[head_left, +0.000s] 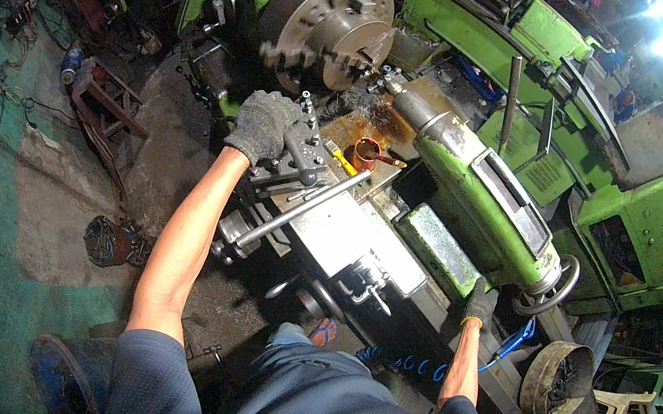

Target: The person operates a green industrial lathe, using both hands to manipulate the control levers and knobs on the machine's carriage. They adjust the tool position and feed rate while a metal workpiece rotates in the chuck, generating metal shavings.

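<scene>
The left hand (261, 126), in a grey glove, is at the tool post (298, 152) of the lathe, its fingers bent; what they close on is hidden, so I cannot tell whether it grips. The right hand (480, 306), also gloved, is at the near end of the tailstock's green base, beside the handwheel (555, 289); its fingers are mostly hidden, and I cannot tell how wide they stand. The tailstock (487, 177) points up and left toward the large chuck (324, 24). Between the tool post and the tailstock stands a reddish cup (366, 154) with a brush (391, 162) in it, a yellow tool (339, 156) just beside. A long bar (305, 208) slants across in front. Near the right forearm are a blue air gun (516, 339) and a round tub (542, 382) with dark scraps inside.
</scene>
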`<act>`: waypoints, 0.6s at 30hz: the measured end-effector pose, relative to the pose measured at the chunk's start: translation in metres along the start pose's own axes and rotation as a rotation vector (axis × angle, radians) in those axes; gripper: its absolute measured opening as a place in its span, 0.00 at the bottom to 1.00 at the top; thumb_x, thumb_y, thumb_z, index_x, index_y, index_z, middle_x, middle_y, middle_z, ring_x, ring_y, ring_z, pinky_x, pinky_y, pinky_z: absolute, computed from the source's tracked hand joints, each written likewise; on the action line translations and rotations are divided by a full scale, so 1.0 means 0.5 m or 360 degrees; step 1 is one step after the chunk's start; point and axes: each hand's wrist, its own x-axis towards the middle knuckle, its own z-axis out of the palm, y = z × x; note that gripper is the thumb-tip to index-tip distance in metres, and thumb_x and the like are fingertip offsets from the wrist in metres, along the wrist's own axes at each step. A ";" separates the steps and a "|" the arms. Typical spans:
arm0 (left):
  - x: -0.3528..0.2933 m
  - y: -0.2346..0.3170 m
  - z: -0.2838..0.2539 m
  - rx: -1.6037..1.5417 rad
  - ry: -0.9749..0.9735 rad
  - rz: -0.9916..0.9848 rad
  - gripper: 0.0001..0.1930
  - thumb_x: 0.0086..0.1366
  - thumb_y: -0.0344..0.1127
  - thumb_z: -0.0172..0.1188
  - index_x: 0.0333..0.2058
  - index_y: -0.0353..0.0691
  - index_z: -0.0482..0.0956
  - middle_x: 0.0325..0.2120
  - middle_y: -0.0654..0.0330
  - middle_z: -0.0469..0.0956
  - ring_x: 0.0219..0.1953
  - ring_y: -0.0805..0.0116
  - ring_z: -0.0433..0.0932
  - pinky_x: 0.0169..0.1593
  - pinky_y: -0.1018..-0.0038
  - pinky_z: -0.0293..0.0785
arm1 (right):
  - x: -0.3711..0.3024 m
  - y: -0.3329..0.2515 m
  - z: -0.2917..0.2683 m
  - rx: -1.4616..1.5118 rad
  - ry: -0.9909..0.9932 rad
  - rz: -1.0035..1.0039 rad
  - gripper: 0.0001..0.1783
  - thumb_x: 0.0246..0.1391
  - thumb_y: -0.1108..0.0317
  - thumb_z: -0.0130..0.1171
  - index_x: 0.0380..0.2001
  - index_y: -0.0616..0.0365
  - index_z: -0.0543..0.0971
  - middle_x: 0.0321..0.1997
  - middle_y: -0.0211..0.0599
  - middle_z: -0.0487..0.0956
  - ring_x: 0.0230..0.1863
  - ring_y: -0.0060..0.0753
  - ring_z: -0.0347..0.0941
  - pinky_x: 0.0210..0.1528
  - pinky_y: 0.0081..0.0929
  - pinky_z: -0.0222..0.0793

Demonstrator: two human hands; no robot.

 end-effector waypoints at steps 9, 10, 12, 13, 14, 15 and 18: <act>-0.003 -0.008 0.008 -0.0072 0.0066 0.0030 0.14 0.56 0.40 0.63 0.42 0.55 0.87 0.36 0.58 0.82 0.42 0.55 0.79 0.47 0.59 0.73 | 0.011 0.007 0.000 -0.0066 -0.0187 0.0067 0.50 0.60 0.31 0.52 0.64 0.71 0.69 0.65 0.70 0.71 0.67 0.69 0.66 0.67 0.53 0.62; -0.004 -0.011 0.013 -0.0058 0.0062 0.0034 0.14 0.56 0.40 0.63 0.42 0.55 0.87 0.36 0.59 0.82 0.41 0.56 0.79 0.47 0.59 0.73 | 0.008 0.002 -0.001 -0.0053 -0.0181 0.0063 0.50 0.60 0.31 0.52 0.64 0.71 0.69 0.65 0.70 0.71 0.67 0.69 0.66 0.66 0.52 0.63; -0.002 -0.010 0.014 -0.0035 0.0054 0.0050 0.14 0.57 0.41 0.62 0.42 0.56 0.87 0.36 0.59 0.83 0.41 0.56 0.79 0.47 0.60 0.73 | 0.016 0.007 0.001 -0.0057 -0.0217 0.0057 0.50 0.60 0.31 0.52 0.64 0.70 0.70 0.65 0.69 0.71 0.67 0.69 0.67 0.66 0.54 0.62; 0.000 -0.006 0.010 -0.0025 0.0043 0.0044 0.14 0.57 0.41 0.62 0.43 0.56 0.87 0.36 0.59 0.83 0.41 0.56 0.79 0.46 0.60 0.73 | 0.019 0.014 0.002 -0.0059 -0.0233 0.0058 0.50 0.60 0.30 0.52 0.63 0.70 0.70 0.65 0.68 0.72 0.67 0.69 0.67 0.66 0.55 0.62; 0.002 -0.002 0.006 -0.0014 0.0032 0.0038 0.14 0.57 0.41 0.62 0.43 0.56 0.87 0.36 0.60 0.83 0.41 0.57 0.79 0.46 0.60 0.73 | 0.018 0.021 0.006 -0.0047 -0.0134 0.0034 0.48 0.59 0.32 0.54 0.59 0.72 0.72 0.61 0.71 0.74 0.63 0.71 0.69 0.63 0.55 0.64; 0.000 -0.001 0.000 0.0004 0.0018 0.0023 0.14 0.57 0.41 0.62 0.43 0.56 0.87 0.36 0.60 0.83 0.41 0.57 0.79 0.46 0.60 0.73 | 0.013 0.019 0.013 -0.0031 -0.0042 0.0001 0.46 0.59 0.34 0.56 0.55 0.74 0.74 0.56 0.73 0.75 0.59 0.73 0.72 0.61 0.55 0.65; -0.001 -0.002 0.009 -0.0143 0.0070 -0.0011 0.12 0.54 0.40 0.64 0.39 0.53 0.86 0.36 0.60 0.83 0.43 0.57 0.80 0.46 0.59 0.72 | 0.013 0.014 0.017 0.0008 0.0032 -0.0059 0.44 0.58 0.35 0.58 0.51 0.76 0.75 0.52 0.76 0.77 0.55 0.75 0.74 0.58 0.55 0.67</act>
